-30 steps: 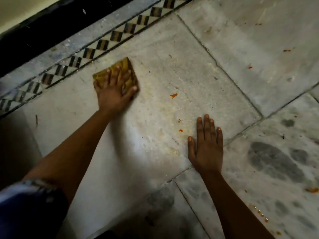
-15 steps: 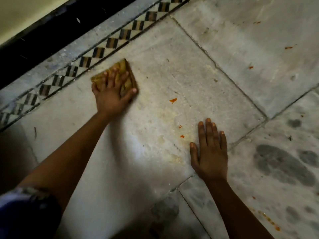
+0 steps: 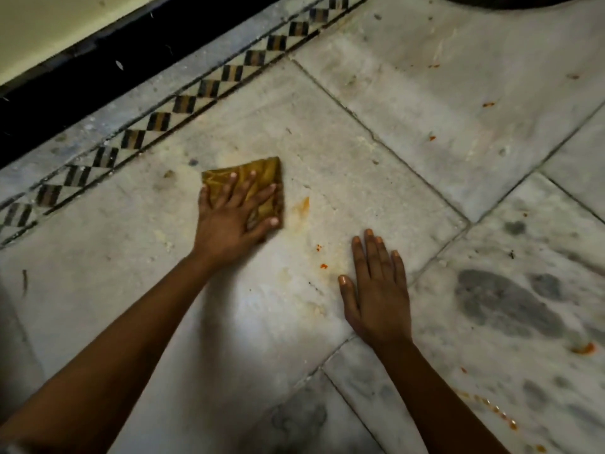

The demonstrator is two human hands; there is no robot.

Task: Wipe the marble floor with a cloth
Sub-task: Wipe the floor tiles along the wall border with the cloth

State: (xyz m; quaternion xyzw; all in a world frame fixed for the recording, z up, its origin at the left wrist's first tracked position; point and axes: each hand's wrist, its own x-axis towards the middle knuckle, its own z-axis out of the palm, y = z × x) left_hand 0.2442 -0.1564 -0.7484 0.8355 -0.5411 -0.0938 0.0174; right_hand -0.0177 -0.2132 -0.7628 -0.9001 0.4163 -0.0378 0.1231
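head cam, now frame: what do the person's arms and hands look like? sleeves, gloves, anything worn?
Both forearms are bare to the frame's lower edge, with no sleeve in view. The left hand and right hand wear no gloves, and no rings, watch or bracelets show. Fingernails are short and pale on the fingers.

The cloth point(image 3: 253, 183) lies flat on the marble floor point(image 3: 376, 178), with the left hand point(image 3: 230, 221) spread on top of it, fingers pointing away from the person. To its right and nearer the person, the right hand point(image 3: 378, 296) rests flat on the same slab, apart from the cloth. A smear point(image 3: 302, 206) sits just right of the cloth; small specks point(image 3: 320, 257) lie between the hands. Behind the cloth runs the patterned border strip point(image 3: 183, 104), and beyond it the skirting point(image 3: 98, 70)
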